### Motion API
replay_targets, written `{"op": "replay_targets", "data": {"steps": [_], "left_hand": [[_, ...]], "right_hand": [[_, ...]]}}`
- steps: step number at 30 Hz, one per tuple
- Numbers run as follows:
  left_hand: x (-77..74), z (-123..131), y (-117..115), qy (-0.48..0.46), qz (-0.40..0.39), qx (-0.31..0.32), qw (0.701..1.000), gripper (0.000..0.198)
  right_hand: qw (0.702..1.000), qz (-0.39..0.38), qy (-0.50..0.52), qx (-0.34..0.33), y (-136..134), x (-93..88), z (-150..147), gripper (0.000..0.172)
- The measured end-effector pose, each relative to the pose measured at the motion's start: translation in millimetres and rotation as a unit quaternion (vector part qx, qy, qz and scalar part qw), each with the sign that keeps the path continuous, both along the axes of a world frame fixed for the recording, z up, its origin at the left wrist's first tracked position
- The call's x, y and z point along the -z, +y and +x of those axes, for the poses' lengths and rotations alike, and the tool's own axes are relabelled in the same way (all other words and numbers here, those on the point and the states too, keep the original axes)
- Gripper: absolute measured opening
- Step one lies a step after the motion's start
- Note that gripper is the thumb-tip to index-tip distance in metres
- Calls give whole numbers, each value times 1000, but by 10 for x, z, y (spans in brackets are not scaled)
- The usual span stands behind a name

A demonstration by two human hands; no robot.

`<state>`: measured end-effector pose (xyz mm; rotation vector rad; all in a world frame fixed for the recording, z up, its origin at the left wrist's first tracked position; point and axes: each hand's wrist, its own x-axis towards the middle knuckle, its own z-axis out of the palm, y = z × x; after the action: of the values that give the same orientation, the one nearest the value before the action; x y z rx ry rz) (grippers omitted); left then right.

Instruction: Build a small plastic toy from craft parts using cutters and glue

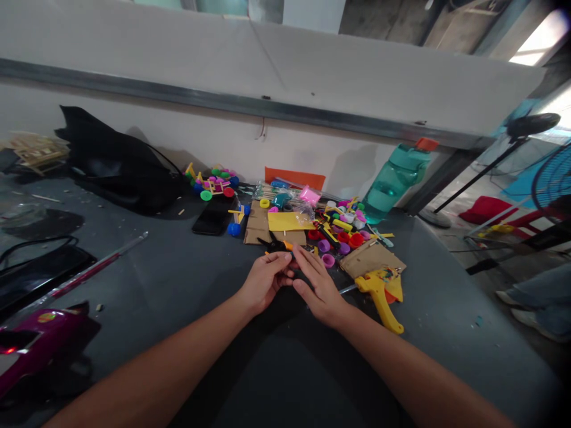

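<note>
My left hand (264, 282) is closed in front of me, thumb pressed to the index finger and the other fingers curled. Anything in that pinch is too small or hidden to make out. My right hand (319, 288) faces it, fingers stretched out and thumb apart, the fingertips close to the left thumb. Just beyond both hands, black-jawed pliers (273, 242) with orange on the handles lie at the edge of a cardboard piece (255, 224). A yellow glue gun (379, 294) rests right of my right hand. Colourful bottle caps (328, 260) lie behind my right fingers.
A teal water bottle (395, 181) leans by the wall. Further left are a black phone (215, 215), small stick-and-cap models (214, 183) and a black bag (120, 166). A purple tool (44, 339) lies at the near left. A fan (553, 178) stands beyond the table's right edge.
</note>
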<state>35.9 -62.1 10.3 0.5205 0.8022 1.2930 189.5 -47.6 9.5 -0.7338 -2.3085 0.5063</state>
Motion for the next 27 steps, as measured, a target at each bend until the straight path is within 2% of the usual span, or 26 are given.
{"op": "replay_targets", "data": {"steps": [8, 11, 18, 22, 27], "left_hand": [[1, -2, 0, 14, 4, 8, 1000, 19], [9, 9, -8, 39, 11, 20, 999, 20], [-6, 44, -54, 99, 51, 68, 991, 26], [-28, 37, -57, 92, 48, 63, 993, 30], [-10, 33, -51, 95, 58, 69, 991, 22]], "right_hand": [[1000, 7, 13, 3, 13, 17, -6, 55], [998, 4, 50, 27, 29, 26, -10, 53], [985, -11, 150, 87, 62, -37, 7, 16], [979, -14, 167, 119, 64, -62, 22, 14], [978, -22, 171, 118, 57, -55, 5, 16]]}}
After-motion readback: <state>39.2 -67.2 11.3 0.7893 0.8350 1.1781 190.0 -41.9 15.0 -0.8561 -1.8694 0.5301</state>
